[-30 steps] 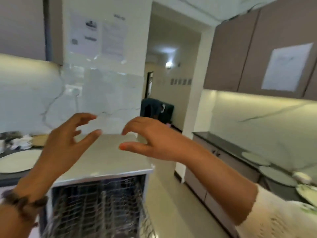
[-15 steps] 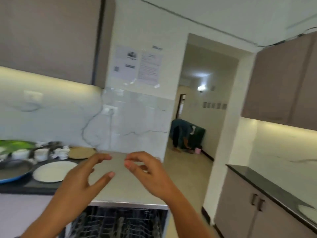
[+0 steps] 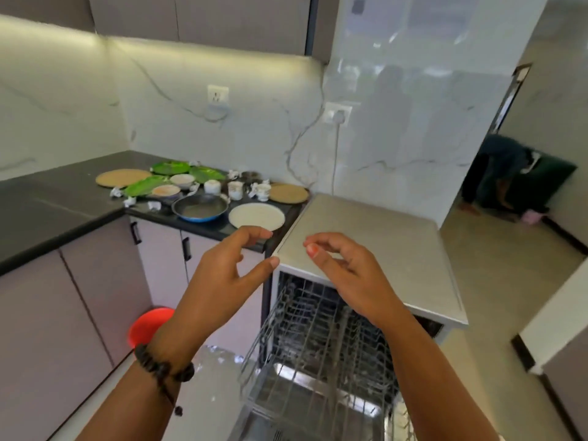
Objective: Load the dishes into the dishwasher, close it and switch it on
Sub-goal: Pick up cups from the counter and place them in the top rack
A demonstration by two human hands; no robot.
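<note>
Both the left hand (image 3: 222, 275) and right hand (image 3: 346, 268) hover empty, fingers loosely curled, above the dishwasher's pulled-out rack (image 3: 318, 338).

One view only, from the person's head, wide-angle, tilted forward and down. It faces the corner where the dark surface (image 3: 63, 198) meets the wall, with the open dishwasher (image 3: 318, 345) close below and both hands raised near the lens at mid-frame. The dishes sit farther off, at the surface's right end. A doorway fills the right edge.
</note>
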